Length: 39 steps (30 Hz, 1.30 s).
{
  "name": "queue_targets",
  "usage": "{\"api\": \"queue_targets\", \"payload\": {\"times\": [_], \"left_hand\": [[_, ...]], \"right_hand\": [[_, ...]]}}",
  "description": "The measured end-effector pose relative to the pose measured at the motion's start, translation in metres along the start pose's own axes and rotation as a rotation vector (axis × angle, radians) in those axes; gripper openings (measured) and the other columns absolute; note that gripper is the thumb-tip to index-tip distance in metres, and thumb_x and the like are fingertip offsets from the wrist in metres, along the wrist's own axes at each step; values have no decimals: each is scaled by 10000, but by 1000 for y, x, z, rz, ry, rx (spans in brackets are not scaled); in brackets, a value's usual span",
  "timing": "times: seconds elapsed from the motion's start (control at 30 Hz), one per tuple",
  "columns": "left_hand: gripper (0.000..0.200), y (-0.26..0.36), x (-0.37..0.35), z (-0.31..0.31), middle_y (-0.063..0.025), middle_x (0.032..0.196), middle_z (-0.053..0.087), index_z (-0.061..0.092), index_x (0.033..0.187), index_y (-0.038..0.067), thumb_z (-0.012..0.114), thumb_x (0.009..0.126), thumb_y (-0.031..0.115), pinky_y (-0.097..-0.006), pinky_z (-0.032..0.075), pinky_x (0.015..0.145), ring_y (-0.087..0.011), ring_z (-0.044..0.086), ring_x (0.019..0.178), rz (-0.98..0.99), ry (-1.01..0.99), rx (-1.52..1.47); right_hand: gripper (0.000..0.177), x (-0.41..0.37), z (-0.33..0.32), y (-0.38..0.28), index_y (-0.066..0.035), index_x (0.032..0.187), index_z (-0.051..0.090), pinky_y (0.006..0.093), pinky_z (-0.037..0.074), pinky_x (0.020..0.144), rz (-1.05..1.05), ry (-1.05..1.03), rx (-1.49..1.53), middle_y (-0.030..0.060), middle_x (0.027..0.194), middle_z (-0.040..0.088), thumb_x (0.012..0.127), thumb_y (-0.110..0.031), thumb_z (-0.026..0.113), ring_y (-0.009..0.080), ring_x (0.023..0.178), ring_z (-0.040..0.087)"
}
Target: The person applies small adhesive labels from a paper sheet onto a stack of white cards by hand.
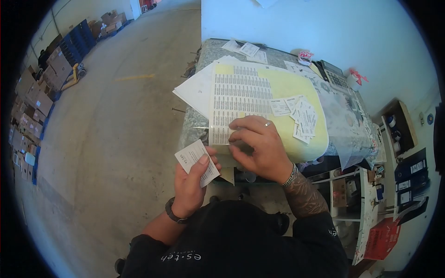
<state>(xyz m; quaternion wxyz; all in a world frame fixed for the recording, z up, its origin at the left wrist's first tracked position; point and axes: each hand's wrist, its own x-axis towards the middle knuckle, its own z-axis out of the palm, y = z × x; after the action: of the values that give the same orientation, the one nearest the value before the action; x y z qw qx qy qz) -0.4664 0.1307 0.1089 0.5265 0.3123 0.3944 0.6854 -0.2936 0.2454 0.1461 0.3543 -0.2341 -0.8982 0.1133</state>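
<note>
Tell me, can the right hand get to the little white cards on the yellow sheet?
Probably yes: the right hand is over the label sheet, and those little white cards lie close by, with nothing seen standing between.

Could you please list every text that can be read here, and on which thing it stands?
"es.teh": black shirt, upside down in this view; smaller line near it unclear.
"es.teh": card in the left hand; finer print unreadable.
Too small or blurred: label sheet, loose cards, binder labels, sleeve letters.
</note>
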Motion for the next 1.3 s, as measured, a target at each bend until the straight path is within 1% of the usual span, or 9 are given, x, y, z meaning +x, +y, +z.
{"api": "queue_targets", "payload": {"times": [0.3,0.4,0.47,0.6,0.67,0.73,0.83,0.87,1.3], "left_hand": [[366,-1,1,-2,-106,922,632,579,1182,-64,551,982,242,-366,543,745,-204,647,844,14,-4,2],[296,-3,2,-4,-96,986,669,610,1201,-26,582,1013,200,-300,562,783,-165,672,882,18,-74,-84],[355,-1,2,0,-106,923,631,576,1185,-63,551,982,226,-371,542,742,-206,645,846,2,-16,-9],[371,-2,4,2,-104,918,635,576,1186,-61,539,993,254,-375,542,736,-210,649,840,5,-28,-11],[470,-4,5,2,-105,922,649,583,1181,-45,464,1039,386,-382,550,717,-215,660,828,-43,-34,-69],[540,-3,7,3,-107,925,656,587,1176,-35,405,1050,458,-387,554,707,-216,665,823,-99,-51,-166],[645,-3,9,1,-113,955,658,593,1188,-20,300,1071,542,-387,564,722,-219,668,834,-173,-102,-276],[675,-3,9,0,-118,980,653,594,1205,-16,255,1082,555,-382,570,747,-220,666,850,-197,-147,-284],[662,3,5,15,-144,1034,662,583,1212,-49,159,1114,449,-345,548,812,-220,660,882,-124,-140,-157]], "right_hand": [[137,-2,1,3,-98,953,673,402,434,895,-43,2,-61,42,1140,664,823,-123,709,267,1064,627],[149,-1,0,2,-76,1000,660,403,437,899,-68,20,-67,62,1126,664,855,-106,680,275,1048,628],[153,-2,1,3,-60,1027,650,406,440,902,-63,30,-40,78,1112,664,878,-96,661,283,1041,626],[127,-5,1,4,-26,1050,620,425,475,852,144,154,226,121,1034,658,933,-74,611,326,966,632],[115,-4,1,3,-22,1048,613,431,486,831,235,177,366,132,1005,654,944,-72,605,345,931,632],[135,-5,6,4,-37,1017,628,418,491,791,-25,375,127,111,963,641,886,-50,653,329,868,630],[217,-9,-2,-11,-66,985,657,405,487,787,-320,358,-110,77,935,626,777,-47,718,286,852,617],[282,-12,-2,-14,-95,955,681,393,482,783,-342,353,-132,35,920,618,682,-99,754,231,854,604],[253,-12,3,-23,-109,993,711,382,479,805,-424,232,-267,-9,996,666,752,-174,673,183,901,588]]}}
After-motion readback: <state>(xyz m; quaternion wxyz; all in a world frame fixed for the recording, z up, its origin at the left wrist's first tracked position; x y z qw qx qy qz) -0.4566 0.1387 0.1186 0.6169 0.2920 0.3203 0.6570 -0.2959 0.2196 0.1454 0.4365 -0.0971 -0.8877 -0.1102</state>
